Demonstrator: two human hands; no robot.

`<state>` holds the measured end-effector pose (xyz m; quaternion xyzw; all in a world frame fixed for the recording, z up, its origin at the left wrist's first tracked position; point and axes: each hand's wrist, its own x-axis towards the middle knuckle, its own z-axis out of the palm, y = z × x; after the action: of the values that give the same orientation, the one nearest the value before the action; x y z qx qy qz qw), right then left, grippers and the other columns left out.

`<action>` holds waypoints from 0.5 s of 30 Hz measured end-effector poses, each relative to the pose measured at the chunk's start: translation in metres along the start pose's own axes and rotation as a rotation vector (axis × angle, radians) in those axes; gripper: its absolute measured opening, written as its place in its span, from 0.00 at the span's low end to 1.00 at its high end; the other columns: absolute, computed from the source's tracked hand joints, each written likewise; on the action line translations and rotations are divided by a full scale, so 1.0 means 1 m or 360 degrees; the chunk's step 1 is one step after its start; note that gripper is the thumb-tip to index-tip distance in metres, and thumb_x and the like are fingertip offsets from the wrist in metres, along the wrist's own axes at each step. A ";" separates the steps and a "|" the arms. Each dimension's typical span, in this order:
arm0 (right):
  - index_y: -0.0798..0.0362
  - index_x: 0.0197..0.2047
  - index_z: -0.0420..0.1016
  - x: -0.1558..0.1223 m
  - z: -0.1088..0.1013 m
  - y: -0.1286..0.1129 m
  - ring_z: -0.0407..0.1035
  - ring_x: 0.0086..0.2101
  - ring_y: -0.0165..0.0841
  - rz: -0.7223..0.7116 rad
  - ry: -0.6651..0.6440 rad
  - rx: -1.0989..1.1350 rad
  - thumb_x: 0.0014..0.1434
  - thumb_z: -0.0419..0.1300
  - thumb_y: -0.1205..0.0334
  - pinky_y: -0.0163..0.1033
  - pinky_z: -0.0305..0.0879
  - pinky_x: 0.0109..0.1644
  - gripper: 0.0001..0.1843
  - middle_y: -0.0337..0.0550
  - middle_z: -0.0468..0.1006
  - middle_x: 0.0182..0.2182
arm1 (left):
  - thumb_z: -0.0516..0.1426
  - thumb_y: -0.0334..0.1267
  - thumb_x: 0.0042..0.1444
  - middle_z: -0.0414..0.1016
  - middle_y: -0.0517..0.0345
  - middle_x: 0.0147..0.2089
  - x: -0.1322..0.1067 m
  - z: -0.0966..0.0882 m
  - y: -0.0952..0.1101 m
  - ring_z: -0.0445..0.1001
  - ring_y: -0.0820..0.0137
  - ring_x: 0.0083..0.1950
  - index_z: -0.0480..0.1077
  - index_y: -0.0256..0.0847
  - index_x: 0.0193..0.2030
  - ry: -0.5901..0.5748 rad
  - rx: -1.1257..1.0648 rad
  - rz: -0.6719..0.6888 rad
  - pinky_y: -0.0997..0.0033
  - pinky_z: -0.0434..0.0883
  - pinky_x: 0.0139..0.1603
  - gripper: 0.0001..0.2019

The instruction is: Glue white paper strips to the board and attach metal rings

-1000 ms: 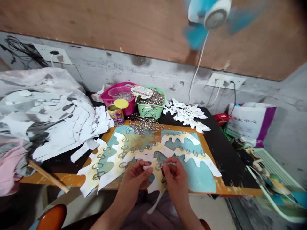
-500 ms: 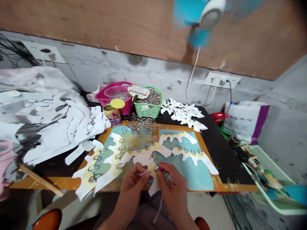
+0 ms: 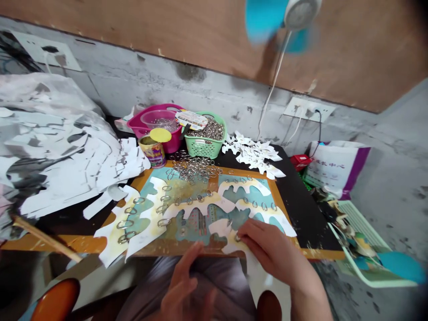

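My right hand [image 3: 265, 245] has its fingers pressed together on a white scalloped cut-out piece [image 3: 220, 227] at the board's front edge. A metal ring [image 3: 238, 237] shows at its fingertips, and part of the piece is hidden under the hand. Over my lap, my left hand [image 3: 185, 281] is partly blurred, its fingers apart and holding nothing. Around them on the blue-covered board [image 3: 192, 229] lie several similar white pieces [image 3: 197, 206] with yellowish smears, each bearing metal rings [image 3: 126, 224] in a row.
Loose metal rings [image 3: 194, 168] are heaped behind the board. Beyond stand an open tin [image 3: 154, 154], a pink basket [image 3: 174, 142] and a green basket [image 3: 202, 147]. White cut-outs pile up at left [image 3: 73, 169] and back right [image 3: 252, 154]. A wooden stick [image 3: 47, 238] juts over the left edge.
My left hand has let go of the white piece and drawn back toward my lap, opening. My right hand has moved right with the piece. The view has shifted slightly.
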<state>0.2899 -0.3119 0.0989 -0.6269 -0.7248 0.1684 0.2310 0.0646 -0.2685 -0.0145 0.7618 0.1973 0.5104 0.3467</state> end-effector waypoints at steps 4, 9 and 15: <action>0.50 0.38 0.68 0.020 0.030 0.032 0.68 0.34 0.35 -0.0012 -0.0307 -0.0441 0.63 0.54 0.76 0.38 0.62 0.37 0.10 0.40 0.73 0.33 | 0.57 0.27 0.58 0.55 0.55 0.72 0.018 -0.005 -0.011 0.61 0.55 0.69 0.52 0.56 0.65 0.0091 0.0208 0.0020 0.44 0.70 0.63 0.32; 0.51 0.39 0.71 0.021 0.054 0.052 0.65 0.45 0.42 -0.0054 -0.0140 -0.0677 0.60 0.58 0.76 0.45 0.62 0.47 0.10 0.46 0.72 0.44 | 0.56 0.33 0.60 0.73 0.45 0.55 0.056 -0.007 -0.039 0.72 0.52 0.57 0.60 0.40 0.60 -0.0499 0.0768 -0.0276 0.46 0.73 0.54 0.22; 0.51 0.40 0.72 0.006 0.067 0.052 0.63 0.42 0.40 0.0059 0.0066 -0.0457 0.65 0.55 0.74 0.45 0.62 0.45 0.09 0.45 0.72 0.39 | 0.48 0.29 0.63 0.75 0.53 0.39 0.060 0.001 -0.046 0.75 0.61 0.40 0.69 0.41 0.42 -0.0878 0.0737 -0.0331 0.58 0.75 0.41 0.10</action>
<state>0.2958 -0.2950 0.0157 -0.6700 -0.7248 0.0543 0.1508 0.0924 -0.1981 -0.0097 0.9048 0.2830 0.1899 0.2554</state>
